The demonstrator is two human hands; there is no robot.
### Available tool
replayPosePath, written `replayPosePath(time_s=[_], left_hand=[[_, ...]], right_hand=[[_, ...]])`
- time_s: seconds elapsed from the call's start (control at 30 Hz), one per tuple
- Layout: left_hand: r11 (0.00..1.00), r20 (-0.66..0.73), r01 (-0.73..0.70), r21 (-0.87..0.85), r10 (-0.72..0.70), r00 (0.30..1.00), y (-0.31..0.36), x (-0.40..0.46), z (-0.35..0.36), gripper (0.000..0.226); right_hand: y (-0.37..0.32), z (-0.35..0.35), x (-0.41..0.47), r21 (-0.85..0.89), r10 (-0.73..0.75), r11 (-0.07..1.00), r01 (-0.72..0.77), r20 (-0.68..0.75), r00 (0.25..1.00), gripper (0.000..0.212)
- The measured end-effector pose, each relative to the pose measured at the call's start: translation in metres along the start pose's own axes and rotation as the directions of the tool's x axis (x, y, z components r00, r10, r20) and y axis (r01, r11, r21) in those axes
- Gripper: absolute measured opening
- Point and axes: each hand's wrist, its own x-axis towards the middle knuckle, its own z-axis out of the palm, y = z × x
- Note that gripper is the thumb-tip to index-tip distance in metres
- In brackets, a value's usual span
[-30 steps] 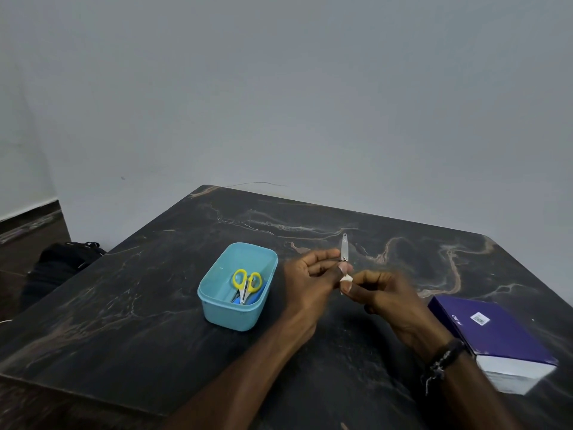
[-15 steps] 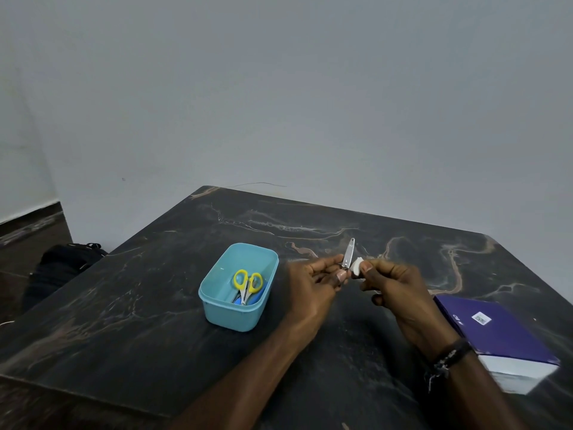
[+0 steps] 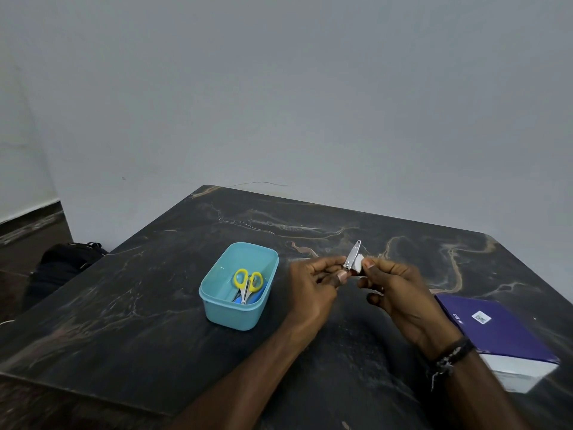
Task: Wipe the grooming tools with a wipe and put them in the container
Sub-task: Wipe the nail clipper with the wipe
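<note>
Small silver metal nail clipper [image 3: 353, 256], slim and shiny, with a hole at its far tip, stands tilted above the table, its upper end leaning away and to the right. Its lower end is pinched between the thumb and fingertips of the left hand [image 3: 313, 287], whose fingers curl round it. Pressed against the clipper's right side is a small folded white wipe [image 3: 358, 264], gripped between the thumb and forefinger of the right hand [image 3: 400, 294]; the other fingers of that hand curl loosely below. A dark beaded bracelet [image 3: 451, 355] sits on the right wrist. To the left of the hands, on the black marble-patterned table [image 3: 155, 299], stands a light blue rectangular plastic container [image 3: 231, 318], open-topped, holding yellow-handled scissors [image 3: 248, 282] lying over a blue tool I cannot make out. Near the right edge lies a purple box with white sides [image 3: 502, 333]. A black bag [image 3: 62, 265] rests on the floor beyond the table's left side
</note>
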Motion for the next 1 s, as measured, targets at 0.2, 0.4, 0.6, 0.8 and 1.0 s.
replayPosePath(time_s=[0.2, 0.4, 0.6, 0.8, 1.0], left_hand=[[0.998, 0.001, -0.045, 0.039, 0.045, 0.999, -0.002, 0.001, 0.000, 0.024], [0.985, 0.025, -0.120, 0.126, 0.118, 0.993, -0.004, 0.000, 0.001, 0.024], [0.960, 0.041, -0.170, 0.221, 0.165, 0.985, -0.007, -0.001, 0.000, 0.039], [0.959, 0.142, -0.206, 0.194, 0.180, 0.973, -0.008, -0.008, 0.005, 0.052], [0.962, 0.127, -0.175, 0.210, 0.151, 0.980, -0.011, -0.002, 0.000, 0.053]], right_hand=[[0.001, 0.001, 0.000, -0.050, -0.014, 0.999, 0.013, -0.011, 1.000, 0.018], [0.005, 0.004, -0.001, -0.121, -0.091, 0.989, 0.085, -0.044, 0.995, 0.017], [0.005, 0.003, -0.003, -0.181, -0.146, 0.973, 0.144, 0.006, 0.989, 0.017], [0.009, -0.003, 0.004, -0.030, -0.137, 0.991, 0.134, -0.121, 0.983, 0.021], [0.009, -0.004, 0.003, -0.172, -0.121, 0.978, 0.121, 0.009, 0.993, 0.022]])
